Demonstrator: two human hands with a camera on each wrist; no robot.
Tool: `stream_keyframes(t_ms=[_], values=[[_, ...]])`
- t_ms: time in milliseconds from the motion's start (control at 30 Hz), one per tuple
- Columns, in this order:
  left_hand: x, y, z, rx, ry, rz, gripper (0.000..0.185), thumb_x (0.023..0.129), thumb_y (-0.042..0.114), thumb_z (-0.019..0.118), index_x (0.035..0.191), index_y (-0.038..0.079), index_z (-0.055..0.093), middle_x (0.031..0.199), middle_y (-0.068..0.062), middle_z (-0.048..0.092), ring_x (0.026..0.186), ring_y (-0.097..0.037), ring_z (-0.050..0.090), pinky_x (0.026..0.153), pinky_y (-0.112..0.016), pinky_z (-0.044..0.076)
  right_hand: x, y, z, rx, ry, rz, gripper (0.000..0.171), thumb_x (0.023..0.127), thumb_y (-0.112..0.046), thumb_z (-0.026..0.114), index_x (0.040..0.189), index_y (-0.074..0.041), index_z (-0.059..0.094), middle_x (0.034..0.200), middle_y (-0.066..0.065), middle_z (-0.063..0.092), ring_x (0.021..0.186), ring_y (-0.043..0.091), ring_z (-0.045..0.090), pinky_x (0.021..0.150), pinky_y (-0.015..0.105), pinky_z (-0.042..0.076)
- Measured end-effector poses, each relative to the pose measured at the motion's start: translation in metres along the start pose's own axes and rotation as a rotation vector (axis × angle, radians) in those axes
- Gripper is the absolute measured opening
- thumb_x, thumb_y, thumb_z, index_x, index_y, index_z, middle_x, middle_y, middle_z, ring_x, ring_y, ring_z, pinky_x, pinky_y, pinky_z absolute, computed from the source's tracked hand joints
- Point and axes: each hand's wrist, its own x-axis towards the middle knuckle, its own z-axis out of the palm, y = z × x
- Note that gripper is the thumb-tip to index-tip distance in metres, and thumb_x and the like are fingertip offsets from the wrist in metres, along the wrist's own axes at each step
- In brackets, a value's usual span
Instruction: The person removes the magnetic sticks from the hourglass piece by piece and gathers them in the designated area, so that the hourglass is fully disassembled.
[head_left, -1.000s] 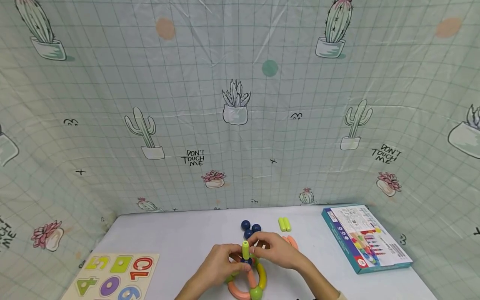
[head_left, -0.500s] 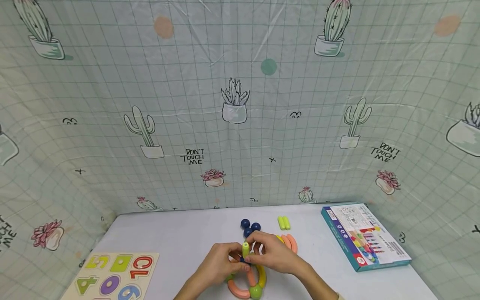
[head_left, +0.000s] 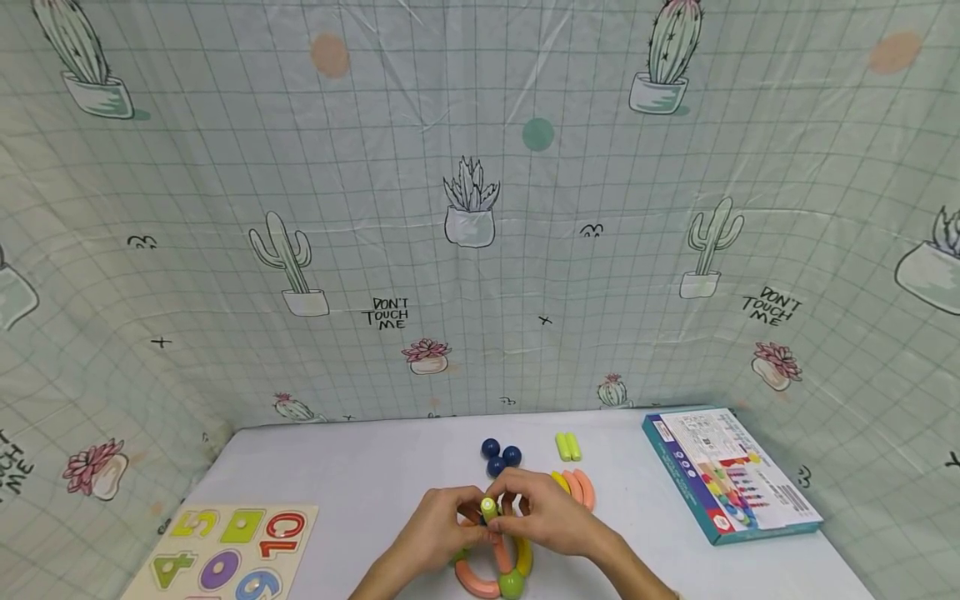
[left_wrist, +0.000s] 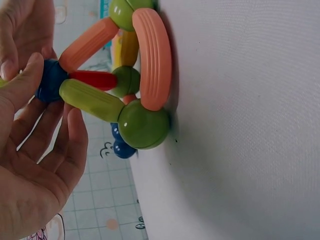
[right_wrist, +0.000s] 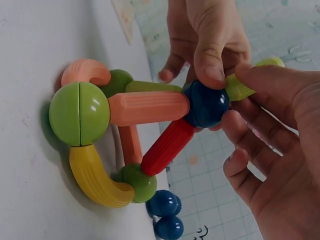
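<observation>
A magnetic stick-and-ball frame stands on the table: curved rods and green balls (right_wrist: 79, 113) form its base, with a salmon rod (right_wrist: 149, 108), a red rod (right_wrist: 167, 146) and a yellow-green rod (left_wrist: 92, 100) rising to a dark blue ball (right_wrist: 206, 104) on top. My left hand (head_left: 435, 532) holds that blue ball between thumb and fingers. From the blue ball, a short lime rod (head_left: 489, 507) sticks out, pinched by thumb and fingers of my right hand (head_left: 553, 510). In the head view, both hands hide much of the frame's upper part.
Behind the hands lie three loose blue balls (head_left: 496, 466). Two lime rods (head_left: 568, 447) and several curved rods (head_left: 583, 490) are to their right. A toy box (head_left: 735, 475) lies at the right, and a number puzzle board (head_left: 300, 533) at the near left.
My right hand's fingers have closed in on the lime rod. The rod's top end has tipped toward the head camera. My left hand stays nearly in place.
</observation>
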Motion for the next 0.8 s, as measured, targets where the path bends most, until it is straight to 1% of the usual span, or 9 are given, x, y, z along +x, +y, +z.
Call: stream_keyframes(t_ms=[167, 367, 567, 700, 800], values=[[0.0004, -0.0003, -0.0001, 0.003, -0.011, -0.014, 0.023, 0.081, 0.034, 0.085, 0.099, 0.022, 0.075, 0.085, 0.017, 0.071, 0.082, 0.0, 0.064, 0.072, -0.027, 0.052, -0.0007, -0.0002, 0.0018, 0.001, 0.005, -0.024, 0.019, 0.09, -0.025, 0.077, 0.107, -0.028, 0.068, 0.098, -0.01, 0.063, 0.084, 0.006, 0.061, 0.064, 0.022, 0.049], [-0.0006, -0.0003, 0.0002, 0.018, 0.0, -0.015, 0.017, 0.082, 0.029, 0.084, 0.096, 0.024, 0.075, 0.085, 0.016, 0.071, 0.083, -0.002, 0.065, 0.07, -0.026, 0.052, -0.0006, -0.0006, 0.0054, 0.031, -0.006, -0.024, 0.018, 0.092, -0.03, 0.074, 0.108, -0.027, 0.068, 0.101, -0.007, 0.063, 0.085, 0.006, 0.061, 0.067, 0.023, 0.05], [-0.0005, -0.0001, 0.0002, 0.008, -0.006, -0.018, 0.016, 0.082, 0.029, 0.084, 0.095, 0.024, 0.075, 0.085, 0.015, 0.071, 0.084, -0.003, 0.065, 0.07, -0.026, 0.052, -0.0003, -0.0011, 0.0073, 0.043, 0.004, -0.009, 0.017, 0.092, -0.031, 0.074, 0.107, -0.028, 0.068, 0.1, -0.007, 0.063, 0.084, 0.006, 0.06, 0.067, 0.023, 0.05], [-0.0002, -0.001, 0.0, 0.011, -0.008, -0.002, 0.016, 0.082, 0.028, 0.084, 0.095, 0.024, 0.075, 0.084, 0.017, 0.07, 0.083, -0.002, 0.065, 0.07, -0.026, 0.052, 0.0001, -0.0014, 0.0078, 0.036, 0.008, -0.001, 0.016, 0.092, -0.03, 0.074, 0.107, -0.028, 0.068, 0.099, -0.008, 0.063, 0.084, 0.006, 0.06, 0.068, 0.023, 0.05], [0.0002, -0.0016, -0.0006, 0.008, -0.005, 0.019, 0.017, 0.082, 0.031, 0.084, 0.093, 0.024, 0.074, 0.086, 0.017, 0.071, 0.083, -0.001, 0.064, 0.072, -0.028, 0.053, 0.0008, -0.0016, 0.0081, 0.03, 0.009, 0.007, 0.016, 0.092, -0.028, 0.075, 0.107, -0.029, 0.068, 0.1, -0.008, 0.064, 0.084, 0.006, 0.06, 0.07, 0.022, 0.05]])
